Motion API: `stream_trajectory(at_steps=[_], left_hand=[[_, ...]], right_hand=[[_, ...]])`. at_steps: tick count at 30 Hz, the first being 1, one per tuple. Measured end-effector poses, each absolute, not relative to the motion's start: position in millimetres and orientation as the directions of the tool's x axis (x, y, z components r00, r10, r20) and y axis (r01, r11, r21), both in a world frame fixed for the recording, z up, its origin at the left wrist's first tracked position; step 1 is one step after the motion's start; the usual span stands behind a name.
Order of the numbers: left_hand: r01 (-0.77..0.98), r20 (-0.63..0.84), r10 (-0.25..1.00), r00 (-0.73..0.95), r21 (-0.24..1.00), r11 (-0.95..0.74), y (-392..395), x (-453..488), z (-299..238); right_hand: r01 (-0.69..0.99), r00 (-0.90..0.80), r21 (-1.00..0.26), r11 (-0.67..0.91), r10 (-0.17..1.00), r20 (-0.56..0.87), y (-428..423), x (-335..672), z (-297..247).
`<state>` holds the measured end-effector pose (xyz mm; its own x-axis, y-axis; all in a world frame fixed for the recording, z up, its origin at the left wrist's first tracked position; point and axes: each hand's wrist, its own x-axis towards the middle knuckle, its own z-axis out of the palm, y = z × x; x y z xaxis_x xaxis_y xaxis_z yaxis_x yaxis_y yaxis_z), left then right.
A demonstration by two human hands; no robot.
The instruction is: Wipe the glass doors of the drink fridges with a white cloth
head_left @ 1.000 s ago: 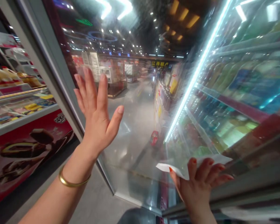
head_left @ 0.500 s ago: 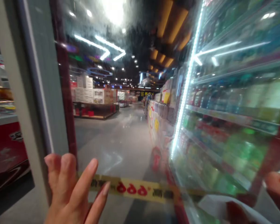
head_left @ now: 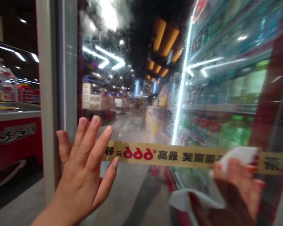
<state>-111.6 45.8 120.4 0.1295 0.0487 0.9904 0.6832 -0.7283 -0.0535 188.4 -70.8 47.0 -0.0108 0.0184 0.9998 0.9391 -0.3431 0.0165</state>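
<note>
An open glass fridge door [head_left: 132, 94] stands in front of me, wet with droplets. A yellow sticker strip [head_left: 169, 155] with red and black print runs across it. My left hand [head_left: 82, 169] lies flat against the glass near the door's grey frame [head_left: 49, 94], fingers spread. My right hand [head_left: 235, 185], blurred by motion, presses a white cloth [head_left: 228, 163] on the glass at the right, over the strip.
Lit fridge shelves [head_left: 226, 106] with green and blue drinks fill the right. A red chest freezer [head_left: 14, 141] stands at the left. Through the glass a shop aisle [head_left: 129, 131] runs ahead, with stacked boxes on both sides.
The view has risen up the door. My left hand stayed flat on the glass. My right hand carried the cloth up from the door's bottom edge to the yellow strip.
</note>
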Motion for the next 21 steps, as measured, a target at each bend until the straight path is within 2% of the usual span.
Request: stream_trajectory(at_steps=[2,3,4,5,6,8,10,12,14,16,17,18,20,21], left_hand=[[0.661,0.989,0.04,0.143,-0.065,-0.748,51,-113,116],[0.648,0.988,0.042,0.151,-0.067,-0.758,54,-113,115],[0.637,0.986,0.051,0.159,-0.063,-0.768,55,-114,115],[0.627,0.984,0.065,0.169,-0.056,-0.777,56,-114,114],[0.618,0.981,0.081,0.178,-0.048,-0.785,57,-115,114],[0.612,0.973,0.117,0.198,-0.029,-0.79,56,-113,114],[0.608,0.967,0.142,0.212,-0.017,-0.794,54,-111,113],[0.608,0.965,0.153,0.211,-0.007,-0.794,52,-106,112],[0.618,0.966,0.156,0.207,-0.005,-0.786,51,-103,110],[0.631,0.967,0.151,0.206,-0.013,-0.776,52,-102,107],[0.634,0.966,0.154,0.209,-0.014,-0.773,52,-102,106],[0.635,0.963,0.164,0.215,-0.01,-0.772,53,-103,106],[0.629,0.948,0.215,0.233,0.022,-0.777,54,-106,105],[0.622,0.938,0.249,0.24,0.048,-0.782,54,-108,106]], right_hand=[[0.925,-0.249,0.312,-0.216,0.274,0.929,-64,153,60],[0.893,-0.352,0.426,-0.143,0.366,0.862,-61,141,73],[0.869,-0.406,0.483,-0.105,0.407,0.818,-58,135,91],[0.866,-0.408,0.489,-0.104,0.42,0.811,-57,137,111],[0.885,-0.356,0.444,-0.143,0.406,0.842,-58,146,130],[0.936,-0.151,0.245,-0.253,0.34,0.928,-68,179,156],[0.943,0.066,0.014,-0.331,0.23,0.971,-80,212,152],[0.925,0.178,-0.104,-0.365,0.175,0.968,-88,224,119],[0.925,0.129,-0.042,-0.377,0.21,0.969,-85,208,77],[0.946,-0.06,0.17,-0.275,0.367,0.928,-74,174,52],[0.939,-0.193,0.301,-0.166,0.472,0.86,-69,157,52],[0.923,-0.276,0.378,-0.067,0.569,0.775,-65,145,62],[0.93,-0.276,0.367,-0.002,0.654,0.704,-64,141,99],[0.952,-0.199,0.302,-0.049,0.651,0.732,-69,150,120]])
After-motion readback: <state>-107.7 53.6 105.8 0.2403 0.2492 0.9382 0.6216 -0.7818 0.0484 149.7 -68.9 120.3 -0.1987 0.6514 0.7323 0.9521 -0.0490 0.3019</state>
